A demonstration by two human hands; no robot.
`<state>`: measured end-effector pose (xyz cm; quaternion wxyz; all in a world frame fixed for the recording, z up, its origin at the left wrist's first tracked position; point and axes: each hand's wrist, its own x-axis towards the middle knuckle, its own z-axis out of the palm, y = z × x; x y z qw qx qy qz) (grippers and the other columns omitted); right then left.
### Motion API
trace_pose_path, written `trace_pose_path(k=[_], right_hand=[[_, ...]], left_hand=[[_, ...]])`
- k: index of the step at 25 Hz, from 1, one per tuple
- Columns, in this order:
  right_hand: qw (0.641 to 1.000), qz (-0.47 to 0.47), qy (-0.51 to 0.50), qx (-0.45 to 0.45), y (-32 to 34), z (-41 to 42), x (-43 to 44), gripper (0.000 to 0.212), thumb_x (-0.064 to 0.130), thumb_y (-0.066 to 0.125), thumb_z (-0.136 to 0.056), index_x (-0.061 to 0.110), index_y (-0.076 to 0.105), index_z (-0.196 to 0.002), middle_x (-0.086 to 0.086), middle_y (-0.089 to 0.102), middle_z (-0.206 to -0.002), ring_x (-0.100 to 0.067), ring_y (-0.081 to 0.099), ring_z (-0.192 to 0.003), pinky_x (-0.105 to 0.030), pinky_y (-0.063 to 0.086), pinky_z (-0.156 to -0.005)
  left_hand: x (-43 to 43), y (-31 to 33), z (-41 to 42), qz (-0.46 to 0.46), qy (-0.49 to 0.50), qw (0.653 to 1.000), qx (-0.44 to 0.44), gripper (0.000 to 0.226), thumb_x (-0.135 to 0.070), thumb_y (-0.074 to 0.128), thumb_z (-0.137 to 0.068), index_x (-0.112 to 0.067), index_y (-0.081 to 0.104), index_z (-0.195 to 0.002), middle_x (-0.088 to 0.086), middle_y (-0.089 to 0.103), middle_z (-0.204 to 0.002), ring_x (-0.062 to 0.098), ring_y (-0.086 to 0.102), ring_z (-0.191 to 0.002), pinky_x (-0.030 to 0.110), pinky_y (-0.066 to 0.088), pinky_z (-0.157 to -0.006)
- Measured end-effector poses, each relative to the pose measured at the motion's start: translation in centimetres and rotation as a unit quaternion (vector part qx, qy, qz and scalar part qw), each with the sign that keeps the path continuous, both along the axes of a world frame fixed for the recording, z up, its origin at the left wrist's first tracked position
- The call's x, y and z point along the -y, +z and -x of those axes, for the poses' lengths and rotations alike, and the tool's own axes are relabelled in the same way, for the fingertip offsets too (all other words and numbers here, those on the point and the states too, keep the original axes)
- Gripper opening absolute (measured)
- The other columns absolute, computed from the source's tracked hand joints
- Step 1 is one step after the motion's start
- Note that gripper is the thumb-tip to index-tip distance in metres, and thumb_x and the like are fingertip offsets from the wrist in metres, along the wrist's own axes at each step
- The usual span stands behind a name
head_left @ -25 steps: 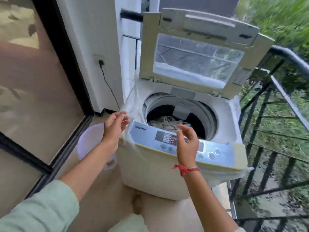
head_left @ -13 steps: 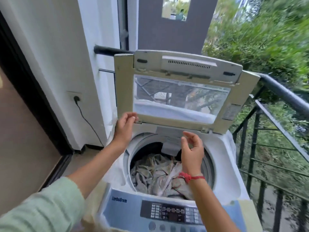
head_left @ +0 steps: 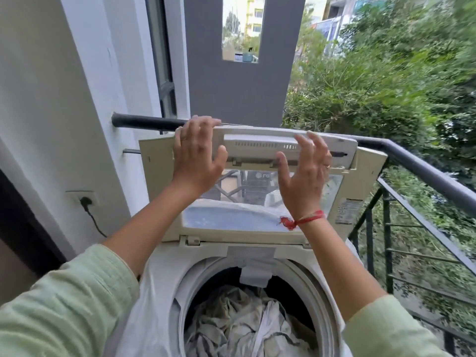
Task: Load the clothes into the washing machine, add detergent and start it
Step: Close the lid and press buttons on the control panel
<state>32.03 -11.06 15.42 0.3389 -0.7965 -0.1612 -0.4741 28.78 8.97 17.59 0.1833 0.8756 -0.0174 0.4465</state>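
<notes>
Two hands are raised to the washer's lid [head_left: 260, 145], which stands open, folded and nearly upright at the back of the machine. Left hand [head_left: 195, 161] lies flat against the lid's upper left corner, fingers straight with their tips at the top edge and the thumb spread wide. Right hand [head_left: 304, 181] is in front of the folded upper panel, fingers apart and only lightly bent; whether they touch the panel I cannot tell. Neither hand is closed round anything. A red thread [head_left: 301, 220] circles the right wrist. Below, the clothes [head_left: 244, 320], pale and crumpled, lie in the drum of the washer [head_left: 164, 292], whose top has a clear plastic cover. A dark railing [head_left: 425, 173] runs behind and to the right, and a plug sits in the wall socket [head_left: 82, 199] on the left.
</notes>
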Motion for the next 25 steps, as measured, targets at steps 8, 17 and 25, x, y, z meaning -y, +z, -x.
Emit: trace_pose_path(k=[8,17,25], right_hand=[[0.983,0.148,-0.093,-0.048,1.7,-5.4,-1.3,0.071,0.067,0.026,-0.088,0.021,0.041,-0.139,-0.007,0.031,-0.152,-0.025,0.022,-0.143,-0.044,-0.004,-0.114],[0.976,0.178,-0.098,-0.077,1.5,-3.0,-1.0,0.064,0.059,0.02,-0.092,0.022,0.042,-0.139,-0.004,0.043,-0.146,-0.023,0.034,-0.137,-0.042,0.014,-0.112],[0.97,0.212,-0.103,-0.063,0.4,9.3,2.4,0.057,0.068,0.031,-0.088,0.022,0.056,-0.111,0.003,0.062,-0.11,-0.022,0.056,-0.108,-0.044,0.011,-0.113]], left_hand=[[-0.9,0.3,-4.1,-0.034,0.063,0.993,-0.094,0.057,-0.051,0.021,-0.087,-0.022,0.045,-0.129,0.0,0.046,-0.138,0.021,0.02,-0.142,0.059,-0.005,-0.111],[-0.3,-0.1,-2.6,-0.03,0.065,0.992,-0.107,0.055,-0.049,0.019,-0.09,-0.024,0.041,-0.135,-0.001,0.041,-0.143,0.022,0.013,-0.144,0.055,-0.009,-0.112],[2.4,-3.7,10.3,-0.061,0.049,0.995,-0.06,0.059,-0.047,0.023,-0.091,-0.025,0.028,-0.145,0.001,0.026,-0.153,0.023,0.004,-0.146,0.055,-0.009,-0.112]])
